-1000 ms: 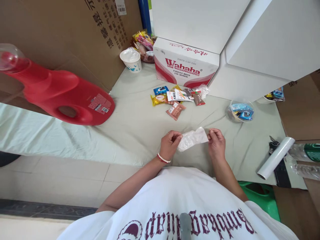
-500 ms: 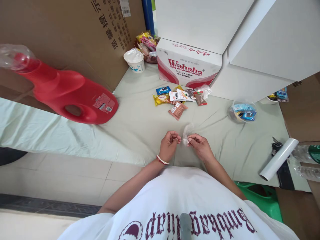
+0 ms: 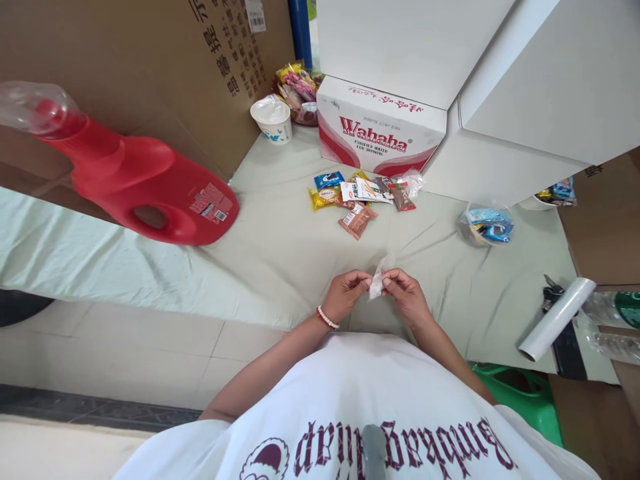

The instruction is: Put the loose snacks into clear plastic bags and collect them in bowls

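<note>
A small crumpled clear plastic bag point(image 3: 379, 278) is pinched between my two hands just above the pale green cloth point(image 3: 260, 253). My left hand point(image 3: 345, 294), with a bead bracelet at the wrist, is closed on the bag's left edge. My right hand point(image 3: 406, 294) is closed on its right edge. Both hands meet close together in front of my body. A scatter of several snack packets point(image 3: 357, 195) lies on the cloth beyond the hands.
A big red detergent jug point(image 3: 135, 183) lies at the left against a cardboard wall. A Wahaha carton point(image 3: 380, 133), a paper cup point(image 3: 271, 120) and a snack bowl stand at the back. A plastic-film roll point(image 3: 556, 319), scissors and bottles lie at the right; a bowl of packets point(image 3: 484, 223) sits nearby.
One second ago the bag was stretched flat between my hands. My right hand has moved left to meet the left hand, and the bag is now bunched up between them.
</note>
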Demonstrator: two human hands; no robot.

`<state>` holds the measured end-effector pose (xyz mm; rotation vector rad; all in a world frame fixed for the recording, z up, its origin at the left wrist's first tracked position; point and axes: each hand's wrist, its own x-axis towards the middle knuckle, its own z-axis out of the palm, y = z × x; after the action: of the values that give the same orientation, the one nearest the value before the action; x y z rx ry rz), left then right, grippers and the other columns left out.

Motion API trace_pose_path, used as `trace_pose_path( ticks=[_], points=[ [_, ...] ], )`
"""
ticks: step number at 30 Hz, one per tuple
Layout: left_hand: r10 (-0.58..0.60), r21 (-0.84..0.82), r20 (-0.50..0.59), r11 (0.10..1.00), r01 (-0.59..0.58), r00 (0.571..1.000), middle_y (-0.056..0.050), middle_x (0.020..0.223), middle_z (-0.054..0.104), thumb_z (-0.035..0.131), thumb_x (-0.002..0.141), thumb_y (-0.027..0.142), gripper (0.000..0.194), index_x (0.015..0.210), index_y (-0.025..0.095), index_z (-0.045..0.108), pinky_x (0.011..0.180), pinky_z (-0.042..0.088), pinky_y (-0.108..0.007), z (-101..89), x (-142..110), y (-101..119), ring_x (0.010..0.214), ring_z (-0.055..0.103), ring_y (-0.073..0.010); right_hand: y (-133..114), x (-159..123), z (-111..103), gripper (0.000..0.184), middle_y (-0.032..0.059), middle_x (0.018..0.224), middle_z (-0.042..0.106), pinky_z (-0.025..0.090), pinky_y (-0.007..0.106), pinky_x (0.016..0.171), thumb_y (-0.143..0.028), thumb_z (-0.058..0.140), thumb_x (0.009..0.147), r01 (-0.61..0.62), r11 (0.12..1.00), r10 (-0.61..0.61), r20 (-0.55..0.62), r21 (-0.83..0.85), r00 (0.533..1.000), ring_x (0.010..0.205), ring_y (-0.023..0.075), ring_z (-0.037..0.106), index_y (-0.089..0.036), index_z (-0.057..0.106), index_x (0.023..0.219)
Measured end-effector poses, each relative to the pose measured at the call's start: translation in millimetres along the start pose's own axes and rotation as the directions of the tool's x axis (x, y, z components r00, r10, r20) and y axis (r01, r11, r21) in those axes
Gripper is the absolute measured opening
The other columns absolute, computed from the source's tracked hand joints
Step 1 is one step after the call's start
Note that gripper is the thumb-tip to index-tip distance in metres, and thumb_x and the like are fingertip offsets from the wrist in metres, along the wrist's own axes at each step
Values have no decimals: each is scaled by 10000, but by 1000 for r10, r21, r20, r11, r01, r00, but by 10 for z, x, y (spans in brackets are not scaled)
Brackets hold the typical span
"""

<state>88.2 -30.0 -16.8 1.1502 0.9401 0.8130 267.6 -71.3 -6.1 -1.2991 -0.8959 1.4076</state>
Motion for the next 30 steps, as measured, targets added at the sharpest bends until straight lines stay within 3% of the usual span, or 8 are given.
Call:
trace_pose_path(
  ticks=[4,9,15,19,22,25,28,30],
  points=[
    [24,99,-35,995,-21,999,-14,740,689,659,879,463,304,816,171,712,724,487,-271,-23,-24,-4,723,610,-145,4,1,-19,349,7,858,625,471,265,677,-561,728,864,-108,990,106,30,85,994,764,154,565,-220,707,934],
    [103,248,16,963,-104,995,-21,791,713,642,879,398,235,844,184,732,746,477,-274,5,-46,-43,754,613,-148,-23,55,35,358,-20,738,605,423,250,639,-527,793,796,-104,993,108,66,-62,992,650,122,499,-192,690,871],
    [-23,162,6,986,22,1000,-30,826,709,665,866,505,330,847,177,684,729,477,-271,46,-52,-15,786,629,-159,-44,42,104,321,-24,722,578,411,257,661,-511,711,860,20,980,-1,93,-196,996,676,133,505,-198,640,871],
    [-45,70,11,997,44,999,11,720,628,681,836,535,363,808,175,645,668,441,-255,-28,-35,-53,677,550,-125,-37,21,76,298,-19,750,564,415,258,656,-505,637,915,86,959,-74,54,-272,996,687,140,502,-209,609,894],
    [-49,115,-68,992,56,996,25,694,602,657,853,535,365,786,178,618,655,430,-249,-219,47,-40,653,523,-115,-11,21,-55,288,-24,746,540,421,262,644,-501,582,949,103,939,-132,-66,-328,989,674,144,494,-215,579,914],
    [47,288,-193,958,11,980,20,742,627,616,893,488,316,791,190,606,683,441,-250,-525,282,99,688,548,-122,22,23,-225,259,-16,782,546,439,268,652,-473,553,978,114,885,-207,-163,-452,965,689,148,509,-216,574,944],
    [251,519,-293,852,-66,923,4,818,642,584,937,406,235,813,206,596,719,449,-259,-923,775,358,780,588,-145,81,38,-329,222,29,946,602,489,295,717,-416,571,988,194,754,-306,-73,-628,949,765,160,557,-218,612,1079],
    [403,666,-370,743,-64,837,-15,875,644,585,957,335,178,832,208,588,795,462,-278,-1232,1250,568,854,600,-157,153,59,-344,265,75,1115,616,528,322,759,-390,591,982,266,650,-327,54,-711,943,828,173,595,-228,628,1187]
  ],
)
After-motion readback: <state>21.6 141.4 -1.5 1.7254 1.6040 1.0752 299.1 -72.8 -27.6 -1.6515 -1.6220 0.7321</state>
